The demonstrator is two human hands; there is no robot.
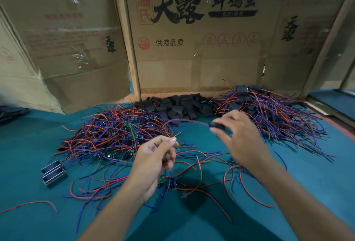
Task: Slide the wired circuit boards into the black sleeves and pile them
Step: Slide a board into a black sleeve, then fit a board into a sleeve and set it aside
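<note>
A heap of bare circuit boards with red and blue wires [115, 135] lies at the left of the green table. Loose black sleeves [178, 107] are heaped at the back centre. Sleeved boards with trailing wires form a pile [269, 110] at the right. My right hand [240, 137] pinches a black sleeved board [218, 125] in the air, its wires blurred and trailing left. My left hand [155, 162] hovers lower, thumb and fingers pinching thin wires. A green board [169, 182] with wires lies on the table under my left hand.
Cardboard boxes [192, 39] wall off the back of the table. Two small black metal blocks [53, 172] sit at the left. A stray red wire [32, 205] lies near the front left edge. A wooden rail [326, 110] borders the right side.
</note>
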